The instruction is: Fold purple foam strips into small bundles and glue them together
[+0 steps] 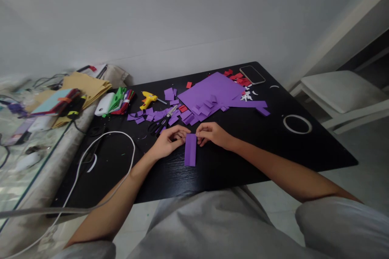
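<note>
A creased purple paper strip [190,150] stands out against the black table, close to its front edge. The fingers of my left hand [170,141] are closed at the strip's upper left edge. Opposite, my right hand [214,135] pinches at the upper right edge, with its fingers curled. Just beyond my hands lie many small purple paper pieces [206,107] on and around a large purple sheet [206,89]. Black-handled scissors [164,121] rest beyond my left hand, partly among the pieces.
A yellow glue gun [148,99], bundled coloured sheets [123,101] and a white cable [79,166] are to the left. A phone [252,75] lies by red scraps [240,79] at the back right. A white ring [297,124] is near the table's right edge.
</note>
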Demonstrator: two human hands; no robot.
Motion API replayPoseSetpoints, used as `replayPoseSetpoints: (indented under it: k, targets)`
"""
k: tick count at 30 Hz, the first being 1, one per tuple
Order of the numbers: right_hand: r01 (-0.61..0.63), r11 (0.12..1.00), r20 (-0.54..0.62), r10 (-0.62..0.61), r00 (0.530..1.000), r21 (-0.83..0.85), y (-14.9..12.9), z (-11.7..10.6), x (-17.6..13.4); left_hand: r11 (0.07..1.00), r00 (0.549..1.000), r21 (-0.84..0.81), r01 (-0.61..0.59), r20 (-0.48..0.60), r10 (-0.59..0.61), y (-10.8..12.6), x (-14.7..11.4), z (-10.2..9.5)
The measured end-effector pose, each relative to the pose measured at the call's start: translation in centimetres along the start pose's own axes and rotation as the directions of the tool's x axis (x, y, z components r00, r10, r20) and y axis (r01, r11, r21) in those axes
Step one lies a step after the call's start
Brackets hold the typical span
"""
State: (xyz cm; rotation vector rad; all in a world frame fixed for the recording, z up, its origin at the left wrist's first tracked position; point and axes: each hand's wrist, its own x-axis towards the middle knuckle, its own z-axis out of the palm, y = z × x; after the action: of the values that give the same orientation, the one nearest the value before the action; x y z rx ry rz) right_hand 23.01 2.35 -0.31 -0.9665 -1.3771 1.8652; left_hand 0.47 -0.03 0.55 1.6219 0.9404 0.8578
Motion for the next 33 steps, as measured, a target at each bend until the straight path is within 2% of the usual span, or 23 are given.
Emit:
replayPoseSetpoints:
  k: [5,11,13,18,24,33]
  targets:
    - [-0.003,1.000,0.019,0.003,1.000,-0.009,0.0,0.0,0.0,0.998,0.999,0.054,0.015,-0.035,-0.013,-0.1,0.0,0.2]
    - [0.014,1.000,0.010,-0.014,1.000,-0.005,0.2,0.1,0.0,0.996,0.980,0.069,0.063,-0.195,-0.048,-0.1,0.0,0.9]
    - [0.027,0.999,0.025,-0.026,0.999,-0.018,0.2,0.2,0.0,0.995,0.975,0.071,0.073,-0.216,-0.056,0.0,0.0,1.1]
    - [0.071,0.996,0.047,-0.068,0.997,-0.046,0.4,0.4,-0.2,0.994,0.973,0.065,0.088,-0.221,-0.072,0.3,0.0,1.3]
    - [0.089,0.995,-0.025,-0.090,0.996,-0.048,0.7,0.5,-0.1,0.996,0.978,0.039,0.077,-0.197,-0.068,0.3,0.0,1.4]
    - [0.100,0.994,-0.065,-0.104,0.992,-0.053,0.8,0.6,0.0,0.995,0.981,-0.066,0.075,-0.176,-0.086,-0.1,0.0,1.6]
